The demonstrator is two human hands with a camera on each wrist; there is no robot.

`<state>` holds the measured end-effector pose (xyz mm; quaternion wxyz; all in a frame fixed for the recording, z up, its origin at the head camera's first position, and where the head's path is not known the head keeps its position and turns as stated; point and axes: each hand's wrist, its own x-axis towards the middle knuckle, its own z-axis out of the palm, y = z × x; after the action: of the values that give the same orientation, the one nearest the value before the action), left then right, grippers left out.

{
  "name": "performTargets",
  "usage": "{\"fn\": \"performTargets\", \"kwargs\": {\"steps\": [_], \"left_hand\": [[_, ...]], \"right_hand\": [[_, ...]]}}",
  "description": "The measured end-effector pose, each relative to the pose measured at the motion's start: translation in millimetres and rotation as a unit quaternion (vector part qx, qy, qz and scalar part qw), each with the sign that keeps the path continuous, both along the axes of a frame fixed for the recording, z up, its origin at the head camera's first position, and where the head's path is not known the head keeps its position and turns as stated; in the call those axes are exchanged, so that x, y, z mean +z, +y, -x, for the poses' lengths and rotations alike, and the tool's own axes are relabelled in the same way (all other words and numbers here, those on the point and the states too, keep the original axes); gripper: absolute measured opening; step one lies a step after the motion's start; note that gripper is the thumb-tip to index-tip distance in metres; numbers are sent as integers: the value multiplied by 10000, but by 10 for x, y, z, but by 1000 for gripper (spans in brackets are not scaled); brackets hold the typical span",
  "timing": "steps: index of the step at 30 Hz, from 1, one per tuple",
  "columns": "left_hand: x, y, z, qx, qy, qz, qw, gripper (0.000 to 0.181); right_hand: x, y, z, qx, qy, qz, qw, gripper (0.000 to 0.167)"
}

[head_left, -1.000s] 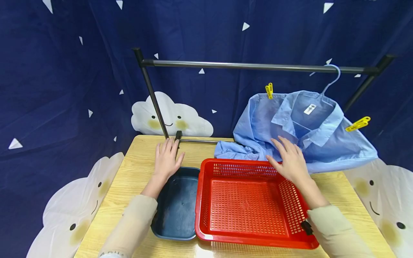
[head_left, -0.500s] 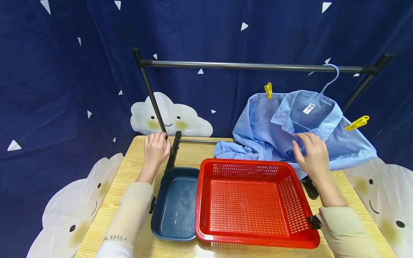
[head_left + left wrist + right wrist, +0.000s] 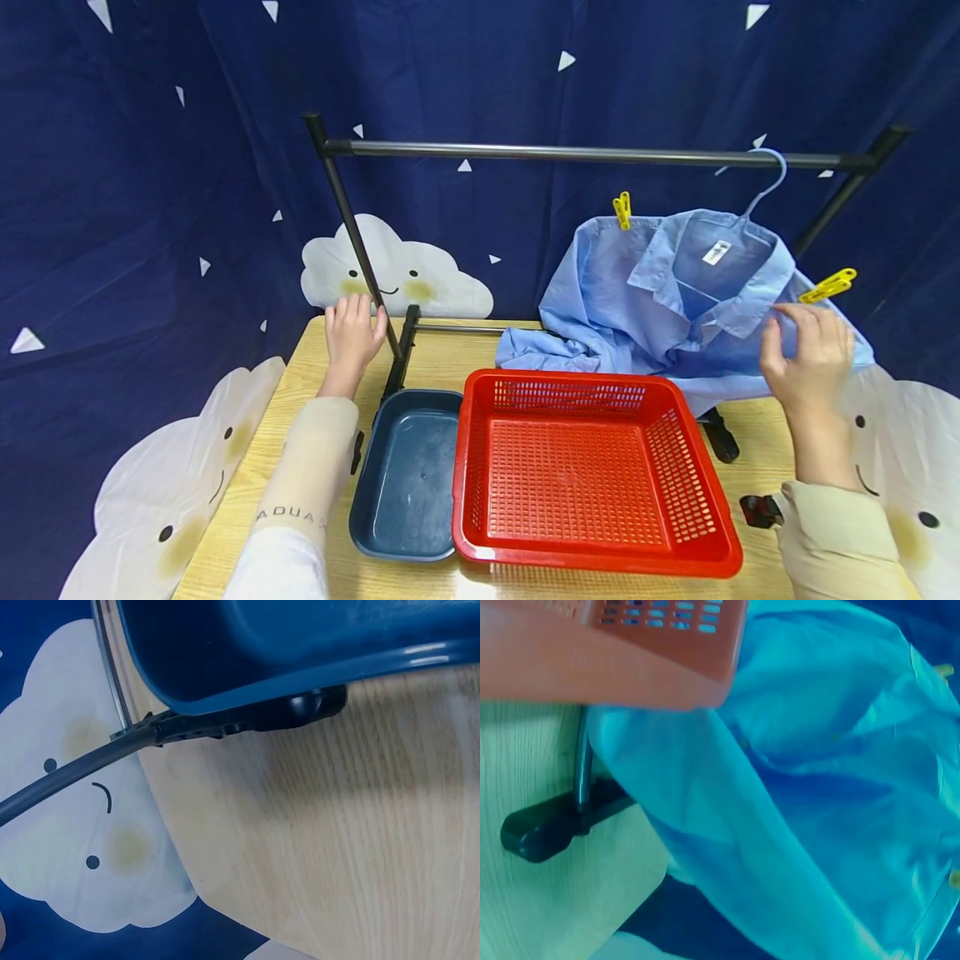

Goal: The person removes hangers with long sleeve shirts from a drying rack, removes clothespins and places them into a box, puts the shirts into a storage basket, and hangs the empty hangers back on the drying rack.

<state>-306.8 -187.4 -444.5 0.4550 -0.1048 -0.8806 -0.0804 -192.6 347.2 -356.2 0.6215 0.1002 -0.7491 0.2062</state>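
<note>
A light blue shirt (image 3: pixel 600 283) hangs by a hanger (image 3: pixel 772 179) at the right end of the black rack's bar (image 3: pixel 525 152). Two yellow clothespins (image 3: pixel 622 211) sit at its shoulders, one on each side. My right hand (image 3: pixel 810 358) is in front of the shirt's right side, just below the right clothespin (image 3: pixel 827 286), fingers loosely bent and nothing seen in them. Beside the rack's left post (image 3: pixel 358 237) is my left hand (image 3: pixel 352 333), its fingers relaxed and holding nothing visible. Neither hand's grip shows in the wrist views.
An open red basket (image 3: pixel 577 558) stands at the middle front of the wooden table (image 3: pixel 450 346). Left of it sits a dark blue tub (image 3: pixel 401 554). The rack's feet (image 3: pixel 722 437) reach forward at both sides. A navy curtain (image 3: pixel 480 75) hangs behind.
My right hand has moved right, from over the basket's back corner and across the shirt front. My left hand has drawn left and slightly back, away from the tub. Its fingers are more bent.
</note>
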Motion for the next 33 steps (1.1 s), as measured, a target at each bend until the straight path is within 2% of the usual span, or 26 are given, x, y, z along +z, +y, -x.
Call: {"fn": "performTargets", "kwargs": {"steps": [6, 16, 19, 23, 27, 33], "left_hand": [[80, -12, 59, 363, -786, -73, 9962, 33], [236, -4, 146, 720, -1635, -242, 9836, 42], [281, 9, 175, 742, -1846, -318, 9795, 42], [328, 22, 187, 791, -2098, -376, 9738, 44], [349, 25, 191, 919, -2402, -392, 9656, 47], [341, 32, 206, 1053, -2797, -460, 9532, 50]], "right_hand": [[14, 170, -73, -417, 111, 304, 9986, 18], [27, 327, -181, -1100, -331, 625, 9914, 25], [-27, 418, -189, -1280, -601, 660, 9877, 30], [-124, 593, -179, -1458, -1173, 611, 9804, 36], [-178, 718, -153, -1459, -1746, 561, 9721, 42], [-200, 775, -119, -1435, -2515, 689, 9547, 45]]}}
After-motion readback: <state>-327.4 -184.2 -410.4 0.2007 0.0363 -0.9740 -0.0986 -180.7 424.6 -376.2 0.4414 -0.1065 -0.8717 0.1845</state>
